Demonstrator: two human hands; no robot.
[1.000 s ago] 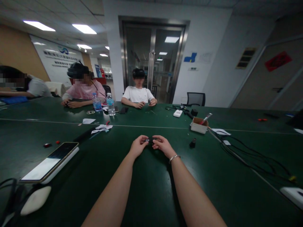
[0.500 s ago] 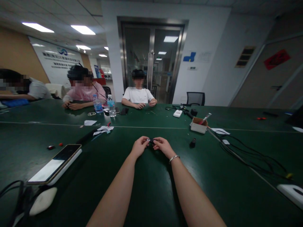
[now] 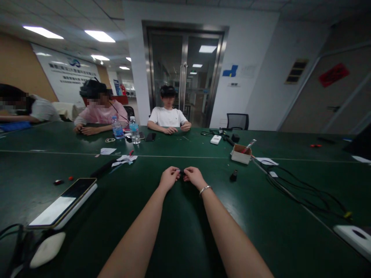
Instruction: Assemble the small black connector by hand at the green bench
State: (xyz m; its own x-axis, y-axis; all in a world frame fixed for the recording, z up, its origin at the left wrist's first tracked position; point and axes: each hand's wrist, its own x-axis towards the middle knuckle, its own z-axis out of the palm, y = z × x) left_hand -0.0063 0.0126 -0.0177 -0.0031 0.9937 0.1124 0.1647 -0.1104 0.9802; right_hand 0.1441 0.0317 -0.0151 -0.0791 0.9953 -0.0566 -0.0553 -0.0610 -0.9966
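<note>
Just above the green table, my left hand and my right hand face each other, almost touching. Between their fingertips is a small black piece, pinched from both sides. The fingers cover most of it, so its kind cannot be made out. A bracelet circles my right wrist. To the right of my right hand stands a small black object, apart from it.
Left lies a phone on a white box, near a white mouse-shaped object. An open small carton and black cables are on the right. Bottles stand farther back; several people sit around the table.
My hands have drawn slightly closer together around the small black piece, the right hand shifting left. The whole view has moved a little.
</note>
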